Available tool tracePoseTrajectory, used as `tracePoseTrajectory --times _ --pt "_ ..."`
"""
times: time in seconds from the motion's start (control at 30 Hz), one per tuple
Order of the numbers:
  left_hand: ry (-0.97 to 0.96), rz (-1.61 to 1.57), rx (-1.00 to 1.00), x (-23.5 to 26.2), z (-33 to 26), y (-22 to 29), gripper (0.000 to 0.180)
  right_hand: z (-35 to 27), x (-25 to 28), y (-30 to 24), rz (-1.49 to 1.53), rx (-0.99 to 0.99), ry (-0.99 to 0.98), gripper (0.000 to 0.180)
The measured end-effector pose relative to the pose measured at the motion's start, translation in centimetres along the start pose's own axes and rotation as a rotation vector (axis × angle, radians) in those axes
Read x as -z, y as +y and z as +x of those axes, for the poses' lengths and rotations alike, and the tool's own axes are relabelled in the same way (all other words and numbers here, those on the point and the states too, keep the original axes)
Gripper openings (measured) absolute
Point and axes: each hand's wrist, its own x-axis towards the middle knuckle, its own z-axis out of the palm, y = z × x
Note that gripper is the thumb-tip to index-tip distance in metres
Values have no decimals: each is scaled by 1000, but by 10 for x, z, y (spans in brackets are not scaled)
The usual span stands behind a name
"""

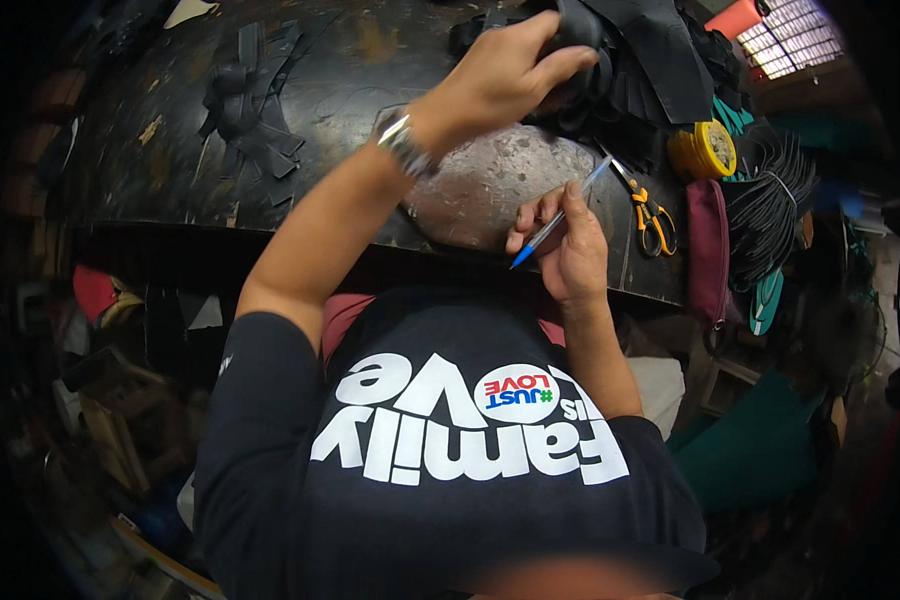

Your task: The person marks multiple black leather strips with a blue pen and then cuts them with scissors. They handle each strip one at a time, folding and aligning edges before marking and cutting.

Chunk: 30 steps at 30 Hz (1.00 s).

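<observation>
My left hand, with a metal watch on its wrist, reaches across to the heap of black sheet pieces at the far side of the table. Its thumb and fingers close round a curved black piece that looks like leather or rubber. Closer to the table's front edge, a blue pen slants between the fingers of my right hand. Beneath and between both hands lies a worn, greyish-brown slab. Scissors with orange and black handles rest just right of my right hand.
Black strips lie piled on the dark table at the left. To the right are a yellow jar, a maroon zip pouch and a tied bundle of black cords. A wooden stool stands below left.
</observation>
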Motion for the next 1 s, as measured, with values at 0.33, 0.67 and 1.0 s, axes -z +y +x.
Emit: tracePoseTrajectory --times 0.33,0.67,1.0 --pt "391 614 62 93 -54 -81 33 -24 22 -6 -117 -98 13 22" --pt "354 1205 807 201 -99 -141 49 -14 -14 14 -311 -201 -146 19" --pt "342 993 683 210 -97 -145 40 -16 -17 10 -306 -156 -177 21"
